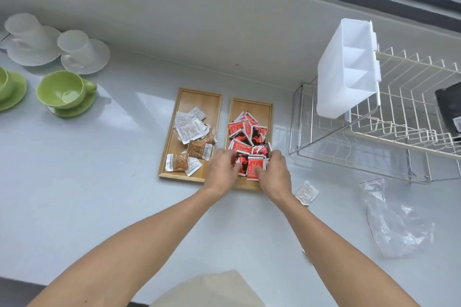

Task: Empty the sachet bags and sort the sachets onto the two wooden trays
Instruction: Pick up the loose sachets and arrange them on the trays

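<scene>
Two wooden trays lie side by side on the white counter. The left tray (197, 99) holds several white and brown sachets (189, 132). The right tray (267, 112) holds a pile of red and black sachets (245, 132). My left hand (220, 169) and my right hand (274, 172) both rest at the near end of the right tray, fingers curled on the red sachets there. One white sachet (306, 192) lies loose on the counter right of my right wrist. An empty clear plastic bag (396, 227) lies further right.
A white wire dish rack (399, 132) with a white plastic cutlery holder (349, 70) stands at the right. Green cups on saucers (64, 92) and white cups on saucers (79, 52) stand at the left. A wall runs behind the counter.
</scene>
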